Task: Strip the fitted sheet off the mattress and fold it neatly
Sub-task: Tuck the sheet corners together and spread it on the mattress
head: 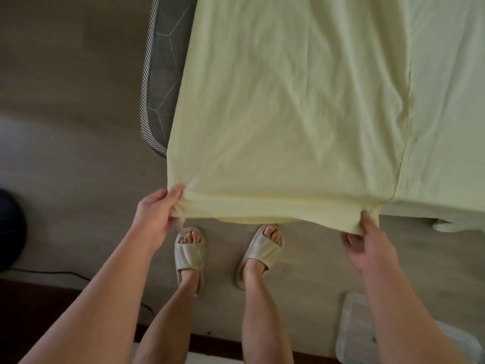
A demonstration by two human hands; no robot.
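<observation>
The pale yellow sheet (pixel 288 114) fills the frame's centre, off the grey mattress (pixel 162 82) at upper left. The left hand (pixel 154 214) and right hand (pixel 367 245) pinch its near corners (well apart); matching those corners squarely looks best.

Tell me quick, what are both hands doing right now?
Left hand: pinching the near left corner of the yellow sheet.
Right hand: gripping the sheet's near right corner.
</observation>
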